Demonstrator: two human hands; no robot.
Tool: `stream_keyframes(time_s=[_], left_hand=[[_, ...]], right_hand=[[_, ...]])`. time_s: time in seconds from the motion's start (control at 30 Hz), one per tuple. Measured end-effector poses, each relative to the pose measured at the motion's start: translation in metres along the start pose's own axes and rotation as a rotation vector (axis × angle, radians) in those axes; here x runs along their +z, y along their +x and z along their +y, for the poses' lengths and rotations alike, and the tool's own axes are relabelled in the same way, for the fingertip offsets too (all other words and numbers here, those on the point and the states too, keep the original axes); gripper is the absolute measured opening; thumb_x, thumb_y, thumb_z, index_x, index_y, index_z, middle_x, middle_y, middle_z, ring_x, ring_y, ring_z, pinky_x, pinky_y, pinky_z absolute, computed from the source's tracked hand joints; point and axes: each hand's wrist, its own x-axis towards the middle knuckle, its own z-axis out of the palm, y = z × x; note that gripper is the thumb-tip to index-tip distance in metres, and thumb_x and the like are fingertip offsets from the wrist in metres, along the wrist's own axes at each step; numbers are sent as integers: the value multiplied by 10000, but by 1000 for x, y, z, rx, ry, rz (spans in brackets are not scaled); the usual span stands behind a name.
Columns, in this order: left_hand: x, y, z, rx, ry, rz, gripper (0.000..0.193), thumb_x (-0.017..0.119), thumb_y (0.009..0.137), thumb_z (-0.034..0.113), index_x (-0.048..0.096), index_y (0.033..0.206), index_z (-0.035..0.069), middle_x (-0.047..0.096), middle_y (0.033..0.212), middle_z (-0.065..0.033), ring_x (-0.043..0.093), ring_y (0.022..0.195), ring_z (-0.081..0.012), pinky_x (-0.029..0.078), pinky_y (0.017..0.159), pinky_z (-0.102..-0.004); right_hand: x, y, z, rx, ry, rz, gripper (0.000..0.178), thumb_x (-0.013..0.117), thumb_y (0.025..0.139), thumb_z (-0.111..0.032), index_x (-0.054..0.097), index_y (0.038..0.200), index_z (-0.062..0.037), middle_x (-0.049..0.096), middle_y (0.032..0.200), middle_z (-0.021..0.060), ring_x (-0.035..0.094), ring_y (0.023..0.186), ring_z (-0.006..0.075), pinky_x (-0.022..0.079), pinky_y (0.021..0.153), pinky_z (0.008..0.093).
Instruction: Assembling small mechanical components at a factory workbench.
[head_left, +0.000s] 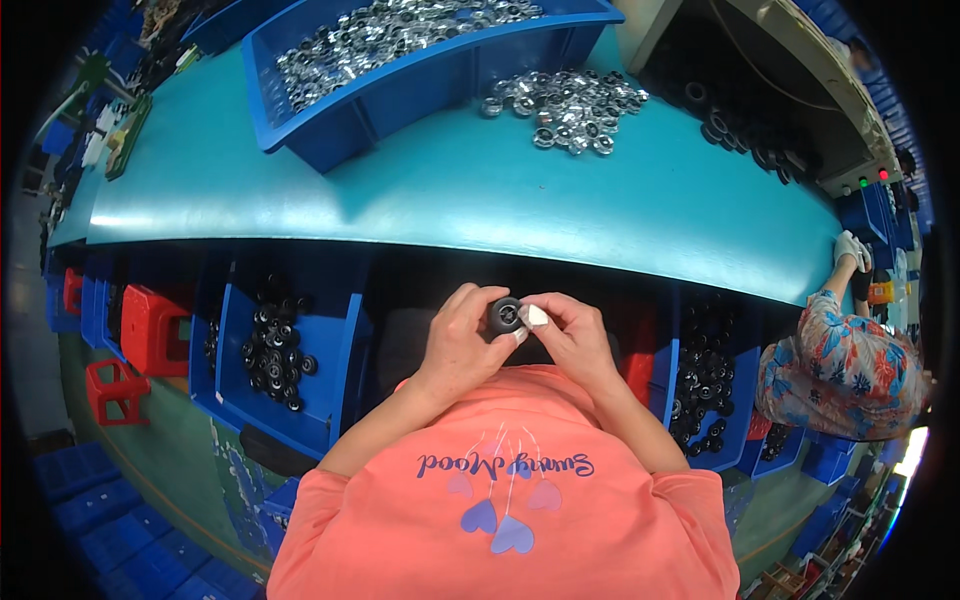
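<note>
Head view: 1 small black wheel (506, 315) is pinched between the thumb and fingers of the left hand (460, 338), just off the teal table (440, 205). The right hand (575, 338) is curled in beside it; a white patch (537, 316) is seen at its fingertips, but whether anything's gripped there can't be told. Blue tub (405, 105) gets cut off up top.

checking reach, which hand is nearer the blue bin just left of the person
Left: the left hand is right of the blue bin; the right hand is farther right.
</note>
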Motion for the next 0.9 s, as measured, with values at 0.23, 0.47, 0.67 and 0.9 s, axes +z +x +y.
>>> stream_keyframes(time_s=[0.23,0.47,0.67,0.9], left_hand=[[-106,-30,-43,-41,651,199,509,818,756,32,683,1246,43,619,1012,-118,614,909,-276,507,805,-383],[-190,-78,-94,-333,765,304,539,729,784,-45,665,1311,43,617,1049,-158,601,1017,-370,489,923,-464],[-121,-33,-32,-76,442,261,344,709,849,-19,709,1188,40,633,920,-122,639,833,-282,525,769,-398],[-50,9,22,1,-203,-117,436,707,919,-3,619,1346,8,638,1063,-109,647,969,-199,541,858,-331]], right_hand=[[-130,66,-81,-412,-602,410,133,731,907,-82,783,1025,-51,742,889,120,721,774,249,567,717,351],[-288,198,-26,-46,-931,758,459,811,882,-308,708,1277,-97,668,1243,138,686,1111,313,555,943,430],[-277,231,-22,96,-960,851,539,853,831,-352,690,1290,-119,600,1280,125,633,1178,324,536,982,454],[-163,134,-86,-406,-559,375,525,870,752,-164,697,1243,-96,650,1088,69,635,917,204,526,771,317]])
